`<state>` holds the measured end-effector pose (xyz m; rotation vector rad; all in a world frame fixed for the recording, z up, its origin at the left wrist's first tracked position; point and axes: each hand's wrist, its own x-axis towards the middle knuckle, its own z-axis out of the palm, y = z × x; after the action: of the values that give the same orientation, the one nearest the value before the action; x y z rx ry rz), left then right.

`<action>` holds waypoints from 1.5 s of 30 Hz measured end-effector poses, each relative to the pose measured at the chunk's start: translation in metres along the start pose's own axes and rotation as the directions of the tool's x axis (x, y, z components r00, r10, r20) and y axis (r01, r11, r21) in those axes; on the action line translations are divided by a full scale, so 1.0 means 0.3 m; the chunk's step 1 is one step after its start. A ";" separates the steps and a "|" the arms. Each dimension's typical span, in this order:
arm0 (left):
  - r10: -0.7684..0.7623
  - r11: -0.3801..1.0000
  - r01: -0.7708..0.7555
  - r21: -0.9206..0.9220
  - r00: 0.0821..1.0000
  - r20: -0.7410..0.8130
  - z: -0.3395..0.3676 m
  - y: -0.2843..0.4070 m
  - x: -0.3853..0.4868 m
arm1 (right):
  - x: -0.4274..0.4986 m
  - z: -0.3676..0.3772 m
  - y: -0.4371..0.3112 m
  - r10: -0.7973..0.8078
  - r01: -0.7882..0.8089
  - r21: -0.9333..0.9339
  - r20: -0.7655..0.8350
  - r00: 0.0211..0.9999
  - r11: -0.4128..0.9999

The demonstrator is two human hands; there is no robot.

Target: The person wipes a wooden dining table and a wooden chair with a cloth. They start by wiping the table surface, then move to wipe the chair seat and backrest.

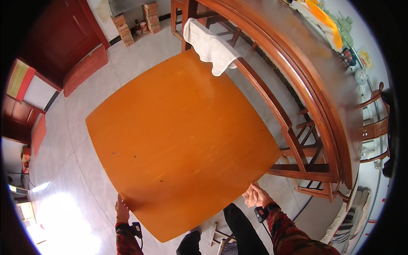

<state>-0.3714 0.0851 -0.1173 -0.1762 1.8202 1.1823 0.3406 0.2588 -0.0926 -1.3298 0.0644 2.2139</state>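
An orange-brown square tabletop [185, 140] fills the middle of the view. My left hand [122, 209] is at its left edge near the bottom corner, fingers up against the rim; whether they grip it is not clear. At the lower right edge, my right hand [257, 195] has its fingers bent around the rim, with a tan, crumpled-looking thing in or under the palm that I cannot make out. A white cloth [210, 46] hangs over a wooden rail beside the tabletop's far corner.
A long dark wooden table [306, 73] curves along the right, with a wooden frame [266, 95] beside it. A small stool [228, 245] stands by my legs. Brick stacks [151, 17] and a red mat [86, 70] lie beyond.
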 end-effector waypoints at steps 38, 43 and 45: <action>-0.023 0.988 0.038 -0.149 0.994 0.103 0.919 0.154 -0.001 | 0.024 0.021 -0.240 -0.208 0.211 0.042 -0.059 0.976 0.977; -0.039 0.991 0.055 -0.121 0.991 0.126 1.034 0.103 -0.015 | 0.025 0.082 -0.156 -0.139 0.133 0.069 0.095 0.986 0.989; -0.051 0.986 0.071 -0.148 0.990 0.134 1.108 0.104 -0.019 | 0.028 0.094 -0.145 -0.142 0.138 0.079 0.051 0.988 0.987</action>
<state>-0.1801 0.3584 -0.1285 -0.2362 1.6011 1.2609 0.3359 0.3081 -0.0750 -1.1936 0.0312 2.1082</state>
